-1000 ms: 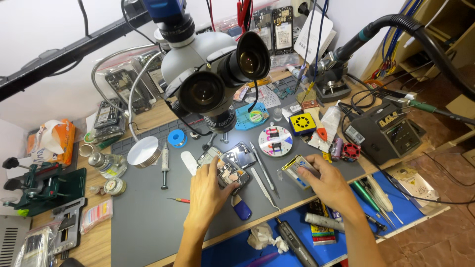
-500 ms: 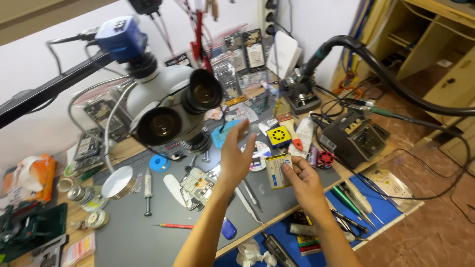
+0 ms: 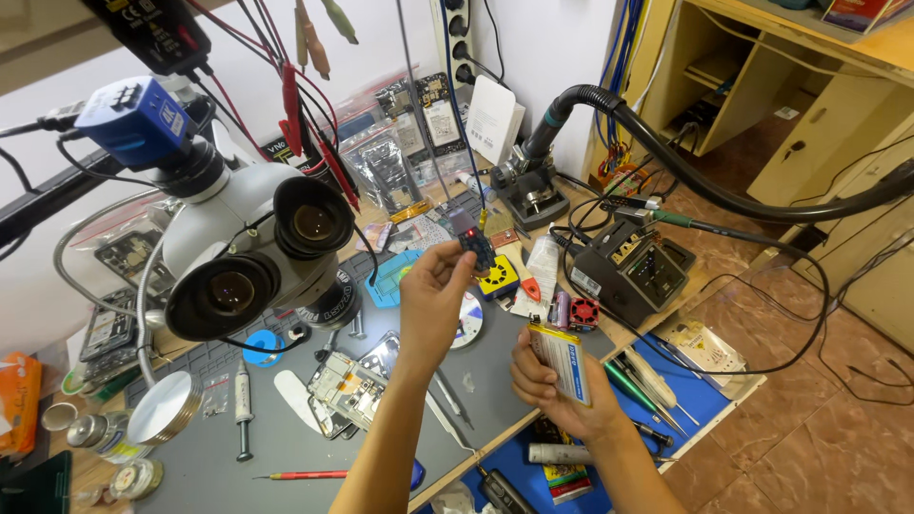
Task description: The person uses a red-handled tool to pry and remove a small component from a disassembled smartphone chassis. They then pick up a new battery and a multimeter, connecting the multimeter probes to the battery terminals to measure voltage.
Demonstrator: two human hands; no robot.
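My left hand (image 3: 435, 303) is raised above the grey work mat (image 3: 286, 447) and pinches a small dark circuit module (image 3: 473, 244) that hangs on a blue cable (image 3: 455, 105) and shows a red light. My right hand (image 3: 552, 383) grips a flat phone battery (image 3: 559, 360) with a white label, near the bench's front edge. An opened phone (image 3: 350, 386) with its board exposed lies on the mat below my left forearm. The white stereo microscope (image 3: 249, 255) stands to the left of both hands.
A soldering station (image 3: 631, 267) with thick black hose sits to the right. Tweezers (image 3: 447, 398), a syringe (image 3: 242, 400), a red screwdriver (image 3: 307, 473), a round dish (image 3: 164, 408) and a yellow box (image 3: 499, 276) lie on the mat. Several tools rest on the blue mat (image 3: 700, 395).
My left hand left the opened phone, rose and took hold of the hanging module. My right hand lifted the battery a little. The view swung right and downward.
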